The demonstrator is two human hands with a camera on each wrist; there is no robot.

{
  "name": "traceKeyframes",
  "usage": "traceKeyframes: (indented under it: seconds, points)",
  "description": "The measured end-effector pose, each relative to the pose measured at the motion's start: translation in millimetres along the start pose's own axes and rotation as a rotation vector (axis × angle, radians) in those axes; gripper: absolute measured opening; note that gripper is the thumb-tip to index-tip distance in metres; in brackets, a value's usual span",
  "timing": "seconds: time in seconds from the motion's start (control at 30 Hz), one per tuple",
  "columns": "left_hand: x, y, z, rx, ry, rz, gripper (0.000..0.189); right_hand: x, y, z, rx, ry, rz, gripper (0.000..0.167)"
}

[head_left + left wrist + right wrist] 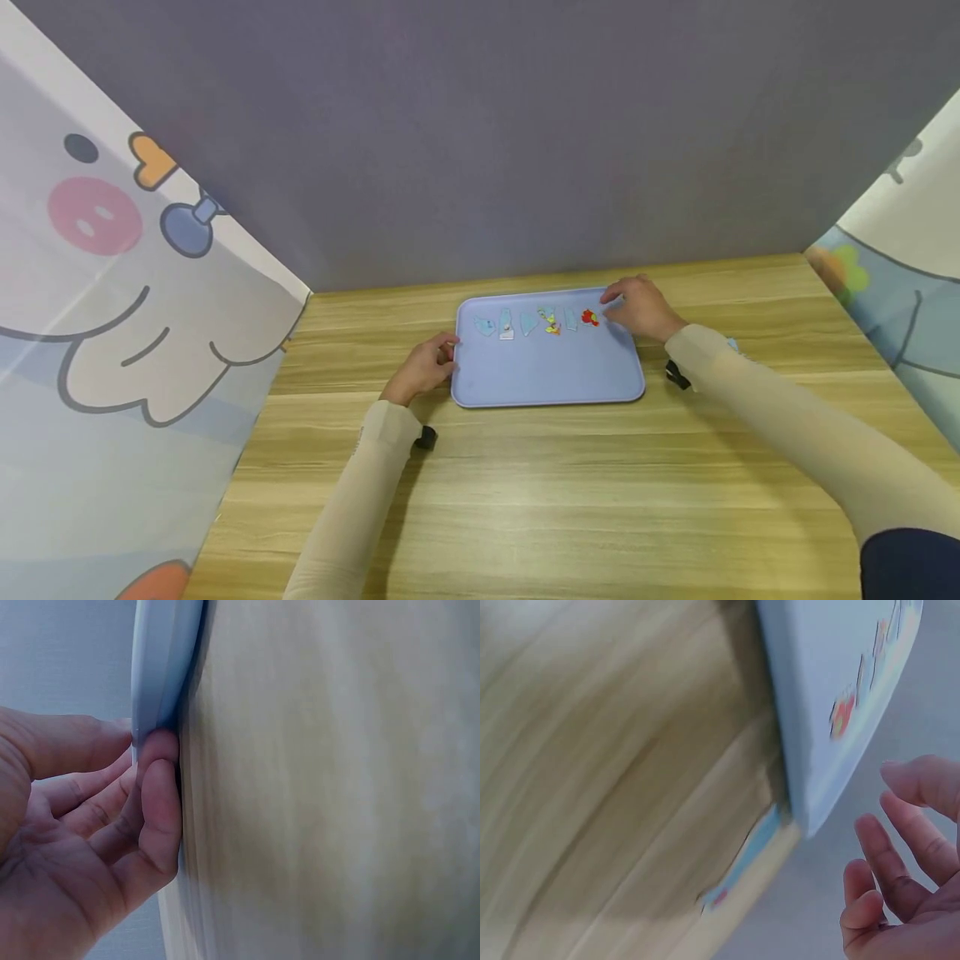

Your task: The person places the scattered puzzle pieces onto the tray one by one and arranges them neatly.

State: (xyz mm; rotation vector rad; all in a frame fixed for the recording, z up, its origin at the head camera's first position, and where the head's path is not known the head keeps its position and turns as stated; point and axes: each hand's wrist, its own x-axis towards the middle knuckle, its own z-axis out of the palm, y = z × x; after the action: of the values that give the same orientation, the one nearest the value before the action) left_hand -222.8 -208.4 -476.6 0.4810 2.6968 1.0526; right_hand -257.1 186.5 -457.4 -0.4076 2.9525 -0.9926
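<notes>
A lavender-blue tray [547, 375] lies on the wooden table. Along its far side runs a row of several flat, irregular printed pieces, among them a light blue piece [528, 322], a yellow-marked piece [551, 325] and a red piece [589, 317] at the right end. My left hand [424, 367] pinches the tray's left rim, thumb on top and fingers curled at the underside [90, 802]. Over the tray's far right corner hovers my right hand [643, 308], near the red piece. Its fingers are loosely bent and apart, holding nothing [907, 862].
Off the tray, a light blue piece [742, 855] lies on the wooden table [570, 500] to the right. A grey panel [525, 142] rises behind the table. Cartoon-printed walls [112, 333] stand at both sides. Dark wrist devices [425, 437] sit at both cuffs.
</notes>
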Motion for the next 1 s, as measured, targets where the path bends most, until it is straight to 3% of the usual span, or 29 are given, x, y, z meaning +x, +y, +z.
traceKeyframes:
  seconds: [0.3, 0.7, 1.0]
  points:
    - [-1.4, -3.9, -1.9, 0.012, -0.002, 0.028, 0.040, -16.9, 21, -26, -0.009, 0.065, 0.006, 0.023]
    - [0.6, -1.4, -1.0, 0.019, -0.007, 0.007, 0.040, -28.3, 36, -34, 0.000, 0.066, 0.033, 0.025]
    - [0.1, -0.1, -1.0, 0.016, -0.009, -0.006, 0.040, -57.9, 57, -49, -0.009, 0.020, 0.059, 0.029]
